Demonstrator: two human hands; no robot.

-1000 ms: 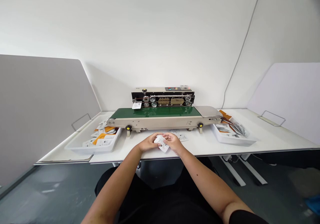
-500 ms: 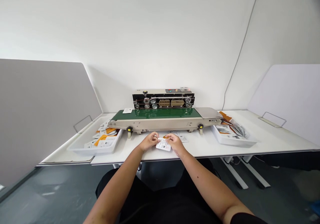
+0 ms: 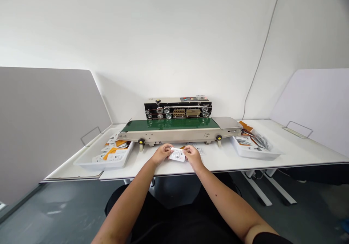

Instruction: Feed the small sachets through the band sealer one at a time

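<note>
Between my two hands, just above the front of the table, is a small white packet (image 3: 177, 154) with dark print and rounded corners. My left hand (image 3: 163, 153) pinches its left edge, while my right hand (image 3: 192, 156) grips the upper right corner. Behind my hands, partly hidden by them, more white and orange packets (image 3: 201, 151) lie on the table under the conveyor. The band sealer (image 3: 178, 110) stands beyond, with its green conveyor belt (image 3: 174, 124) in front of the rollers. A thin packet (image 3: 129, 120) tilts up at the belt's left end, seen edge-on.
On the left, a white plastic bin (image 3: 102, 163) holds several white and orange packets. Another bin (image 3: 256, 154) with packets stands at the conveyor's right end. Grey partition panels (image 3: 46, 120) flank the table (image 3: 218, 162), and a cable (image 3: 263, 51) runs down the wall.
The packet between my hands has come up slightly and turned flatter to view, with my right fingers now at its corner. On the belt, the other packet has travelled left and tipped at the end.
</note>
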